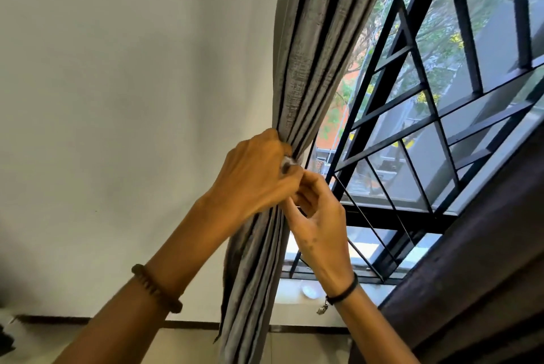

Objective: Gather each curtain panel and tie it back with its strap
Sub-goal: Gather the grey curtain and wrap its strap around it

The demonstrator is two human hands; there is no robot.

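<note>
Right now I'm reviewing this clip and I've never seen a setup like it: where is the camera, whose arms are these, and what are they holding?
There is no machine here. A person works bare-handed, and the single picture comes from a camera worn on their head, so both arms reach in from below. The left hand grips a grey curtain panel, bunched into folds beside a white wall. The right hand meets it with curled fingers at a small pale piece between the hands. That may be part of the strap, but blur hides whether it is pinched. Behind them is a window with a black grille, and a darker curtain hangs at the right.
</note>
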